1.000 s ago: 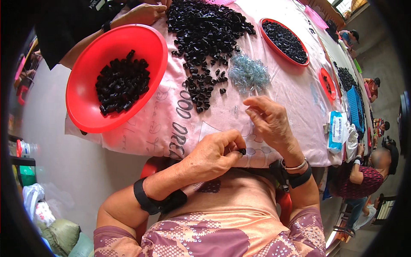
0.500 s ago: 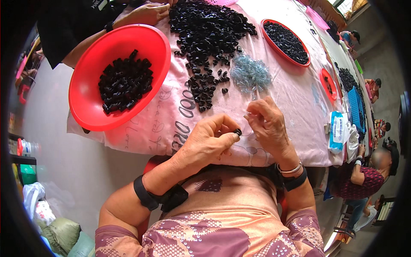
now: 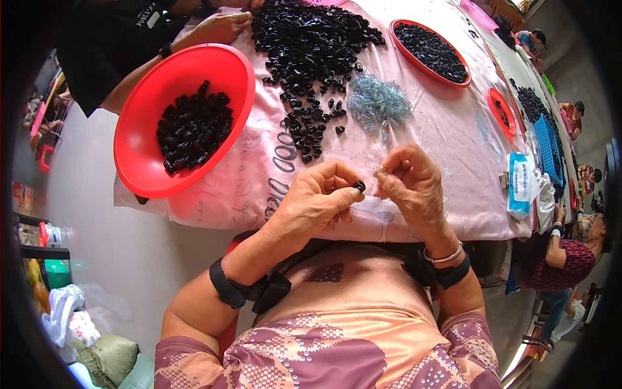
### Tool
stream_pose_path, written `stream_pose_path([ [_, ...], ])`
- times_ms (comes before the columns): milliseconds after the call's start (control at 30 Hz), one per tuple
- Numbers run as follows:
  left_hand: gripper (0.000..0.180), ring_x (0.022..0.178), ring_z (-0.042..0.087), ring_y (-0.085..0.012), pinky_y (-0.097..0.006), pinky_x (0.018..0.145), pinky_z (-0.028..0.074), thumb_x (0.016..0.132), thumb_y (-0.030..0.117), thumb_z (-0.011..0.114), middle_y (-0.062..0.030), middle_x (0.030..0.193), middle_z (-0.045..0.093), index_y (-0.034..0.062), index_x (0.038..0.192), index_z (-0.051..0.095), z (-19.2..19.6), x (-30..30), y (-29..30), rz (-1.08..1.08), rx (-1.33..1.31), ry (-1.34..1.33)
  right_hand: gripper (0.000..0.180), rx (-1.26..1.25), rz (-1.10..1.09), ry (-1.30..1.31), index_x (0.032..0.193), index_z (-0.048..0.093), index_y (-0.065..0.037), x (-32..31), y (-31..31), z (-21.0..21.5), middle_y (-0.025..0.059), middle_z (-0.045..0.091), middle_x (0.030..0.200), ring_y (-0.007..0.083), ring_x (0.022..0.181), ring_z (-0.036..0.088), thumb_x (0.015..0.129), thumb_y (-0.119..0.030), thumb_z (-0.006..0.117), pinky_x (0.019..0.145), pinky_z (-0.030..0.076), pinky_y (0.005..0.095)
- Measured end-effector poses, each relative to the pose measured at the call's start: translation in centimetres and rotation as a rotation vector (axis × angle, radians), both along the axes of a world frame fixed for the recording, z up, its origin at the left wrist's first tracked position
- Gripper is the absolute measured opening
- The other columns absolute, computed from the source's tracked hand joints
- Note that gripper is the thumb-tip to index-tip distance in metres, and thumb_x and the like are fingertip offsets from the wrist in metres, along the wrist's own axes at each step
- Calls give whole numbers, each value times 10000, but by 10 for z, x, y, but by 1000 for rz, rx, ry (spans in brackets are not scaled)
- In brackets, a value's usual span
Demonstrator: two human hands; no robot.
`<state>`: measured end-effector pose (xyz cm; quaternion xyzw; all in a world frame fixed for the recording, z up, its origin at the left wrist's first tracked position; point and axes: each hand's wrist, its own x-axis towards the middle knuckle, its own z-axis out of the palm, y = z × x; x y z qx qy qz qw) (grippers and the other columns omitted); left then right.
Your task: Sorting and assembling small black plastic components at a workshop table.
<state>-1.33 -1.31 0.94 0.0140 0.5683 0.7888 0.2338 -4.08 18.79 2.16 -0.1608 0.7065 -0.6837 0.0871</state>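
Observation:
Over the near edge of the pink cloth, my left hand [image 3: 310, 197] pinches a small black plastic piece [image 3: 359, 186] between thumb and forefinger. Close beside it on the right, my right hand [image 3: 416, 189] has thumb and fingertips together on a tiny clear piece [image 3: 379, 170], too small to make out fully. The two pieces are a short way apart. Just beyond my hands lies a heap of clear bluish bits [image 3: 380, 106]. To its left spreads a large pile of similar black pieces [image 3: 311, 48], trailing toward me.
A tilted red bowl [image 3: 234, 71] with black pieces stands at the left, near another person's hand [image 3: 223, 27]. At the far right are a red tray [image 3: 468, 79] of black pieces, a smaller red dish [image 3: 513, 123], a blue basket [image 3: 548, 149] and a wipes pack [image 3: 519, 185].
The whole view has shifted slightly. Both hands keep their pinches, and the right fingertips remain close to the black piece in my left hand.

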Motion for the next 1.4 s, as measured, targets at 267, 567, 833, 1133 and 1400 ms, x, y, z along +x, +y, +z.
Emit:
stream_pose_path([
  [267, 160, 651, 563, -27, -162, 535, 431, 921, 150, 649, -21, 899, 680, 55, 1044, 612, 1, 1, -1, -3, 11, 13, 107, -39, 2, 53, 981, 566, -11, 4, -7, 0, 16, 591, 864, 63, 776, 600, 895, 48, 593, 703, 527, 209],
  [567, 175, 645, 553, -20, -159, 535, 428, 926, 147, 640, -19, 893, 680, 35, 1058, 618, 2, 0, 0, -8, 13, 11, 111, -67, 16, 28, 982, 579, -15, 3, -5, -2, 21, 601, 866, 55, 761, 595, 892, 19, 634, 662, 507, 189],
  [833, 207, 650, 556, -21, -160, 546, 427, 924, 171, 651, -8, 904, 680, 25, 1069, 631, 4, 1, 0, -10, 28, -4, 114, 23, -7, 125, 966, 608, -27, 3, -5, -10, -4, 612, 837, 49, 765, 585, 882, -38, 684, 673, 495, 206],
  [1133, 202, 662, 563, -22, -160, 557, 430, 916, 165, 663, 7, 878, 665, 27, 1061, 638, 2, 1, 0, -2, 15, 8, 94, 148, -53, 253, 933, 641, -46, 3, -6, -12, 23, 630, 856, 86, 778, 613, 856, -32, 694, 665, 514, 236],
  [1400, 174, 664, 568, -24, -158, 520, 414, 893, 146, 687, 17, 811, 635, 54, 1034, 639, 4, 1, 0, 8, -16, -3, 77, 299, -31, 438, 909, 646, -38, 4, -9, 1, 38, 613, 854, 114, 756, 616, 848, -13, 686, 616, 489, 238],
])
